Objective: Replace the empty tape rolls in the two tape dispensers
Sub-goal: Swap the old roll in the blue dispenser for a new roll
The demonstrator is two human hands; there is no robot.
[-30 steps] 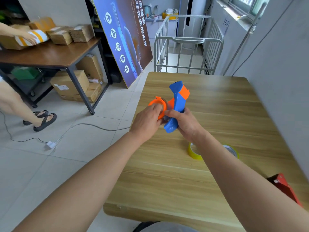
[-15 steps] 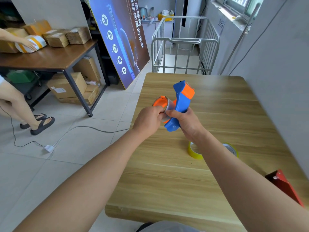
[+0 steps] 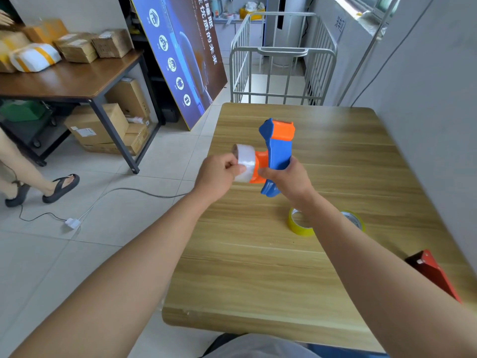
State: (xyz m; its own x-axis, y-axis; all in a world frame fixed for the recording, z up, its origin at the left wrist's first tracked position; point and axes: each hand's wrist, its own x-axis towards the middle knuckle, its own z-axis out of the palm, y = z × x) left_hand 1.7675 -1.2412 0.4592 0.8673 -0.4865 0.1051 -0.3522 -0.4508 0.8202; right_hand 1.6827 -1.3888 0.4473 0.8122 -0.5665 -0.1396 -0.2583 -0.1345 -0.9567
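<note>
My right hand (image 3: 289, 178) grips the handle of a blue and orange tape dispenser (image 3: 277, 148), held upright above the wooden table (image 3: 258, 267). My left hand (image 3: 219, 174) pinches a pale, nearly used-up tape roll (image 3: 245, 161) at the dispenser's orange hub, on its left side. A yellow tape roll (image 3: 299, 224) lies flat on the table under my right forearm. A second roll (image 3: 355, 219) lies just right of it, partly hidden by that arm. A red dispenser (image 3: 433, 272) sits at the table's right edge, partly cut off.
A grey wall runs along the table's right side. A metal cart (image 3: 281, 71) stands behind the table. Left of it are a blue poster board (image 3: 180, 52), a dark table with parcels (image 3: 77, 76), a person's legs (image 3: 31, 177), and a cable with a plug (image 3: 72, 223) on the tiled floor.
The dispenser has turned so its hub faces left. The roll at the hub now shows its pale outer band, with my left fingers pinching it.
</note>
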